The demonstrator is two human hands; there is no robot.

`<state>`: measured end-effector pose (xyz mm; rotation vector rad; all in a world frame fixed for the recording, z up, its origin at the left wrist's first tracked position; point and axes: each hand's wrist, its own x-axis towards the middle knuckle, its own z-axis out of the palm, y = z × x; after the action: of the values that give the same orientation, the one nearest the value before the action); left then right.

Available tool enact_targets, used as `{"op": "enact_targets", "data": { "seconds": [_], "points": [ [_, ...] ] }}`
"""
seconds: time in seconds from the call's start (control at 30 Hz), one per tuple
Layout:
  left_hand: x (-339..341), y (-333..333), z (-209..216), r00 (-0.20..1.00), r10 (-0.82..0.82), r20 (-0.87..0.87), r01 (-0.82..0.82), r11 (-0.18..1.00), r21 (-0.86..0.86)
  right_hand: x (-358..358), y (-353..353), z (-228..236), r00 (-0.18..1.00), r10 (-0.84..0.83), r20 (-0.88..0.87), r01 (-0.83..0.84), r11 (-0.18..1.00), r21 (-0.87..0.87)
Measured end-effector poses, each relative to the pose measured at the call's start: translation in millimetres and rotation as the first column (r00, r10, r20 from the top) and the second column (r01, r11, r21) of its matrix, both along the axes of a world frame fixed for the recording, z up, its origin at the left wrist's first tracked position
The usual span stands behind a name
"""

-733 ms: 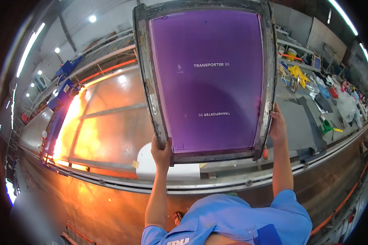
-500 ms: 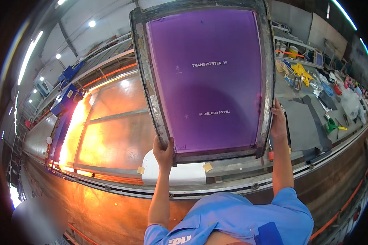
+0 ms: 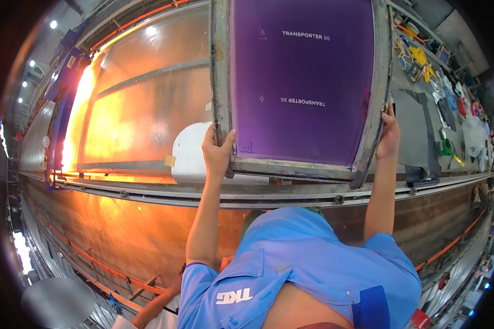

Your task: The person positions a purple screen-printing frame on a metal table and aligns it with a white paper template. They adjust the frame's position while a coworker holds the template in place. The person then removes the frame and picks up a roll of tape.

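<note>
I hold a large screen-printing frame (image 3: 291, 168) with a purple mesh (image 3: 302, 82) out in front of me, tilted over a long table. My left hand (image 3: 217, 152) grips the metal rim at its lower left corner. My right hand (image 3: 388, 134) clasps the right side rail near the lower right corner. The top of the frame runs out of the picture. Small white print shows on the mesh. My blue shirt (image 3: 302, 263) fills the lower middle of the view.
A long glossy brown printing table (image 3: 137, 98) stretches left under bright orange glare. A white rounded panel (image 3: 189, 159) lies on it beside the frame. Metal rails (image 3: 148, 189) edge the table. Coloured tools and cloths (image 3: 444, 93) crowd the right. Another person's arm (image 3: 153, 310) shows at bottom left.
The frame has risen in the picture and looks larger, its top edge now cut off. Both hands keep the same grip on it.
</note>
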<state>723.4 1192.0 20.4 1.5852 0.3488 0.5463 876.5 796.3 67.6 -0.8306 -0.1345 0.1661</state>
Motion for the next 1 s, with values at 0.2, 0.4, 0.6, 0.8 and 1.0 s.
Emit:
{"op": "enact_targets", "data": {
  "seconds": [0.2,0.4,0.6,0.8,1.0],
  "points": [
    [-24,-15,-58,0.981,-0.035,-0.192,0.021,0.997,-0.072,-21,-12,-41,0.988,-0.022,-0.152,0.009,0.997,-0.083],
    [-36,-66,-112,0.955,0.026,-0.294,-0.001,0.997,0.083,-33,-35,-58,0.935,-0.330,-0.131,0.142,0.686,-0.714],
    [-50,-79,-118,0.906,-0.153,-0.394,0.111,0.986,-0.127,-46,-92,-114,0.918,-0.273,-0.288,0.044,0.792,-0.609],
    [-56,-68,-147,0.925,0.009,-0.379,0.047,0.990,0.136,-39,-72,-131,0.930,-0.343,-0.128,0.118,0.612,-0.782],
    [-57,-14,-114,0.953,0.015,-0.302,0.012,0.996,0.089,-31,15,-127,0.949,-0.315,-0.025,0.212,0.694,-0.688]
  ]
}}
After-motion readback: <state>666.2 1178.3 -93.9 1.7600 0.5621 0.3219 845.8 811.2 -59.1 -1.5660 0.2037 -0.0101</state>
